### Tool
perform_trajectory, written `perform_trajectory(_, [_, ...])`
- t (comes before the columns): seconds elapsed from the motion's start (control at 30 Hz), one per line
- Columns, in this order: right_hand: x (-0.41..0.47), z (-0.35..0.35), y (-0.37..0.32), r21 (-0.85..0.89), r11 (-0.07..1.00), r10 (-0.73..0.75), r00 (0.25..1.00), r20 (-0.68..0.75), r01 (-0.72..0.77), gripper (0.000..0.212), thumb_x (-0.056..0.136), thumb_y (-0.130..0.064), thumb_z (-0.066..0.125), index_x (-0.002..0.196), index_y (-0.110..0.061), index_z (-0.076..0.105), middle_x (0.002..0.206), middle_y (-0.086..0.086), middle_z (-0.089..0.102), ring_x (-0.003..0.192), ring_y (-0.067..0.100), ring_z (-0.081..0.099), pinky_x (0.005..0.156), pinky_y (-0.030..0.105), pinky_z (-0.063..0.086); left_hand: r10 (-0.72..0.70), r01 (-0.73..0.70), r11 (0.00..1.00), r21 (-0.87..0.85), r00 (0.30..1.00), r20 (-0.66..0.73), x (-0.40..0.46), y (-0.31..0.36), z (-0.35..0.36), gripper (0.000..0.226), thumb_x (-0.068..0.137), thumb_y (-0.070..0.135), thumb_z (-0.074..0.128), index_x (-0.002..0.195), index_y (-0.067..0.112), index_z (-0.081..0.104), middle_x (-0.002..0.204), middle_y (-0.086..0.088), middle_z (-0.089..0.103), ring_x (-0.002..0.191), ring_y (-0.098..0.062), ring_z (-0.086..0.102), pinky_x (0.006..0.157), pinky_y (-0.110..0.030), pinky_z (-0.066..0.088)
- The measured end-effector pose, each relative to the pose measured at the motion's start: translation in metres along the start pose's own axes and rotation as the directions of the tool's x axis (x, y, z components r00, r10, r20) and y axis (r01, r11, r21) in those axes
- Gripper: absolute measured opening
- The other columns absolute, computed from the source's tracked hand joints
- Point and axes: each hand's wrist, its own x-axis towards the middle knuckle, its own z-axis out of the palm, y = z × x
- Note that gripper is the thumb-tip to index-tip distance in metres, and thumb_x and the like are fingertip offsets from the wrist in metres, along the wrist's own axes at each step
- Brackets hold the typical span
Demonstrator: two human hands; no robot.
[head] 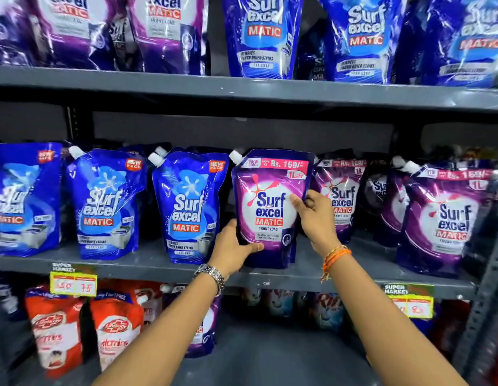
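The purple Surf Excel Matic front load pouch (270,207) stands upright on the middle shelf (147,264), between a blue Surf Excel Matic pouch (189,204) and more purple ones (339,196). The left hand (232,249) grips its lower left edge, and the right hand (314,215) pinches its right side. Honestly, these things are floppy, so a crooked nudge could tip it forward off the edge or topple its neighbours.

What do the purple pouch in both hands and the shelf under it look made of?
Purple Surf Excel pouch: likely flexible plastic film, glossy; creases and bright glare show. Its spout cap: white, probably hard plastic. Shelf: apparently grey painted metal, matte, with a thin front edge.
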Motion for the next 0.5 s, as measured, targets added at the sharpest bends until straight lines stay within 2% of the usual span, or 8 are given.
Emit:
perform_trajectory(0.1, [-0.001, -0.002, 0.002, -0.02, 1.0, 0.007, 1.0, 0.002, -0.007, 0.011, 0.098, -0.022, 0.066, 0.095, -0.012, 0.069, 0.093, -0.001, 0.079, 0.082, 0.003, 0.078, 0.064, 0.018, 0.06, 0.005, -0.006, 1.0, 0.03, 1.0, 0.023, 0.0, 0.0, 0.0, 0.062, 0.071, 0.017, 0.087, 0.122, 0.015, 0.052, 0.127, -0.005, 0.068, 0.117, -0.017, 0.063, 0.102, -0.037, 0.052])
perform_trajectory(0.2, [-0.004, -0.004, 0.0, -0.03, 0.999, 0.027, 1.0, -0.002, -0.027, 0.035, 0.098, -0.027, 0.066, 0.101, 0.007, 0.061, 0.094, 0.01, 0.078, 0.086, 0.017, 0.077, 0.066, 0.025, 0.059, -0.001, -0.002, 0.998, 0.065, 0.998, 0.058, -0.003, 0.002, -0.002, 0.07, 0.073, 0.02, 0.086, 0.131, 0.015, 0.047, 0.135, -0.006, 0.063, 0.12, -0.015, 0.058, 0.099, -0.029, 0.048])
perform_trajectory(0.27, [-0.011, -0.007, -0.004, -0.026, 0.998, 0.048, 0.999, -0.013, -0.049, 0.034, 0.099, -0.03, 0.064, 0.11, 0.002, 0.062, 0.096, 0.011, 0.077, 0.092, 0.019, 0.074, 0.076, 0.033, 0.058, 0.004, -0.009, 0.996, 0.085, 0.998, 0.063, -0.01, 0.006, -0.007, 0.087, 0.074, 0.019, 0.085, 0.145, 0.012, 0.036, 0.145, -0.01, 0.055, 0.13, -0.021, 0.054, 0.109, -0.037, 0.046])
perform_trajectory(0.33, [-0.022, -0.011, -0.008, -0.02, 0.997, 0.074, 0.996, -0.044, -0.075, 0.039, 0.099, -0.032, 0.064, 0.129, -0.007, 0.06, 0.106, 0.012, 0.077, 0.102, 0.02, 0.072, 0.089, 0.035, 0.058, 0.021, -0.026, 0.996, 0.091, 0.999, 0.048, -0.025, 0.008, -0.016, 0.099, 0.073, 0.019, 0.085, 0.153, 0.014, 0.026, 0.15, -0.008, 0.049, 0.137, -0.023, 0.049, 0.115, -0.043, 0.042])
perform_trajectory(0.4, [-0.044, -0.016, -0.011, -0.059, 0.998, 0.02, 0.993, -0.117, -0.027, 0.041, 0.099, -0.031, 0.065, 0.134, -0.011, 0.06, 0.112, 0.005, 0.075, 0.103, 0.01, 0.07, 0.09, 0.023, 0.058, 0.081, -0.079, 0.993, 0.091, 0.997, -0.011, -0.049, 0.002, -0.025, 0.093, 0.072, 0.023, 0.086, 0.149, 0.023, 0.035, 0.143, 0.003, 0.053, 0.13, -0.014, 0.054, 0.111, -0.034, 0.045])
perform_trajectory(0.43, [-0.06, -0.017, -0.012, -0.065, 0.998, -0.032, 0.985, -0.171, 0.021, 0.038, 0.099, -0.031, 0.065, 0.132, -0.013, 0.061, 0.112, 0.0, 0.075, 0.101, 0.002, 0.07, 0.086, 0.014, 0.057, 0.126, -0.123, 0.99, 0.069, 0.991, -0.052, -0.063, -0.004, -0.029, 0.082, 0.071, 0.024, 0.086, 0.141, 0.03, 0.044, 0.135, 0.01, 0.058, 0.122, -0.006, 0.058, 0.106, -0.025, 0.049])
perform_trajectory(0.5, [-0.1, -0.014, -0.008, -0.016, 0.992, -0.128, 0.951, -0.282, 0.129, 0.029, 0.099, -0.032, 0.064, 0.125, -0.019, 0.065, 0.113, -0.008, 0.076, 0.103, -0.004, 0.07, 0.086, 0.01, 0.055, 0.175, -0.173, 0.985, 0.025, 0.979, -0.108, -0.094, -0.025, -0.036, 0.057, 0.069, 0.029, 0.085, 0.118, 0.04, 0.058, 0.113, 0.017, 0.069, 0.105, -0.001, 0.067, 0.09, -0.013, 0.054])
